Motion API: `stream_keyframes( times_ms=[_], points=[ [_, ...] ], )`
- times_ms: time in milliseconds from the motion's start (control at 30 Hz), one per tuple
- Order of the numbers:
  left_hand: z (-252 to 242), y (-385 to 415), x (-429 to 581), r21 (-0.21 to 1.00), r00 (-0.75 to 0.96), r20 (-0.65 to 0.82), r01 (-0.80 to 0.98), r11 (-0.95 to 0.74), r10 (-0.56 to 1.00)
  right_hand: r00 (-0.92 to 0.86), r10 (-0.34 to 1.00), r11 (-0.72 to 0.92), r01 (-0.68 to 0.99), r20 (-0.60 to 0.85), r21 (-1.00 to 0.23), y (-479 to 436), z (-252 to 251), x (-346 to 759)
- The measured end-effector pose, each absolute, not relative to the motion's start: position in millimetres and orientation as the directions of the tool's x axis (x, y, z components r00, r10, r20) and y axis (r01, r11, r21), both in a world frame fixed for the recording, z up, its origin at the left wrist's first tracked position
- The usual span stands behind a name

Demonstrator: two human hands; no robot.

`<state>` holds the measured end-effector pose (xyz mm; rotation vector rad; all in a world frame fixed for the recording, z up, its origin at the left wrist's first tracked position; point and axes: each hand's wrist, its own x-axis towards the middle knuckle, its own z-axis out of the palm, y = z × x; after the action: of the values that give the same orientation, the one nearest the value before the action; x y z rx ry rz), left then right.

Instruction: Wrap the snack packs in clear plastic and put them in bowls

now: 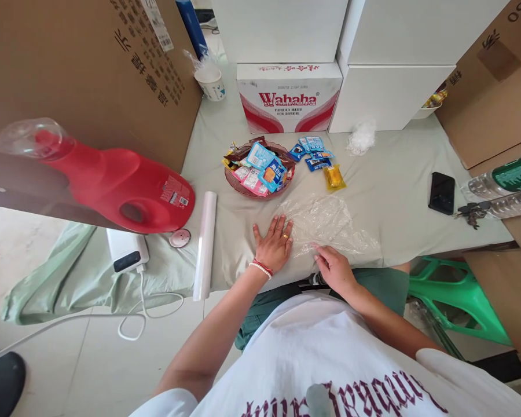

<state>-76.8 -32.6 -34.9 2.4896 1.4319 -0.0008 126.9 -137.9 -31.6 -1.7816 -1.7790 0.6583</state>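
A clear plastic bag (325,223) lies flat on the pale green cloth (391,191) in front of me. My left hand (274,243) rests open, fingers spread flat, on the cloth at the bag's left edge. My right hand (333,267) is at the bag's near edge with its fingers curled, pinching the plastic. Beyond the bag stands a red wire basket (259,169) full of snack packets. More blue packets (313,152) and a yellow packet (334,176) lie loose to its right.
A roll of plastic bags (205,244), a white power bank (125,252) with cable and a red detergent bottle (117,188) are at left. A black phone (441,192), keys and water bottles (503,182) lie at right. Cardboard and white boxes, one marked Wahaha (289,98), line the back.
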Motion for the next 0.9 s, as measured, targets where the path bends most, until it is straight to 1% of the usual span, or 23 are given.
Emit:
stream_keyframes(
  times_ms=[67, 133, 200, 233, 300, 367, 533, 633, 767, 833, 900],
  points=[
    [-35, -33, -76, 0.223, 0.513, -0.126, 0.849, -0.479, 0.849, 0.047, 0.999, -0.036, 0.597, -0.010, -0.802, -132, -34, 122],
    [-34, -34, -76, 0.217, 0.512, -0.123, 0.850, -0.480, 0.850, 0.092, 0.991, -0.125, 0.438, -0.094, -0.890, -126, -37, 114],
    [-34, -34, -76, 0.212, 0.512, -0.126, 0.851, -0.481, 0.850, 0.111, 0.977, -0.207, 0.324, -0.180, -0.923, -119, -39, 106],
    [-33, -34, -76, 0.210, 0.513, -0.127, 0.851, -0.482, 0.849, 0.112, 0.969, -0.243, 0.295, -0.220, -0.924, -116, -40, 101],
    [-32, -34, -76, 0.206, 0.516, -0.126, 0.849, -0.486, 0.847, 0.112, 0.953, -0.304, 0.277, -0.283, -0.912, -108, -40, 93],
    [-32, -34, -76, 0.206, 0.518, -0.122, 0.847, -0.489, 0.846, 0.136, 0.947, -0.318, 0.282, -0.291, -0.905, -101, -39, 87],
    [-33, -34, -76, 0.220, 0.520, -0.124, 0.845, -0.488, 0.845, 0.185, 0.971, -0.206, 0.333, -0.151, -0.920, -95, -39, 84],
    [-33, -34, -76, 0.230, 0.523, -0.119, 0.842, -0.489, 0.844, 0.199, 0.971, -0.198, 0.351, -0.134, -0.915, -104, -41, 91],
    [-34, -35, -76, 0.238, 0.511, -0.123, 0.848, -0.474, 0.851, 0.240, 0.946, -0.291, 0.329, -0.218, -0.899, -121, -39, 102],
    [-34, -35, -76, 0.241, 0.509, -0.126, 0.848, -0.472, 0.851, 0.248, 0.924, -0.355, 0.267, -0.292, -0.896, -129, -35, 106],
    [-33, -35, -76, 0.243, 0.513, -0.127, 0.846, -0.475, 0.849, 0.228, 0.887, -0.440, 0.159, -0.401, -0.884, -136, -28, 110]
  ],
)
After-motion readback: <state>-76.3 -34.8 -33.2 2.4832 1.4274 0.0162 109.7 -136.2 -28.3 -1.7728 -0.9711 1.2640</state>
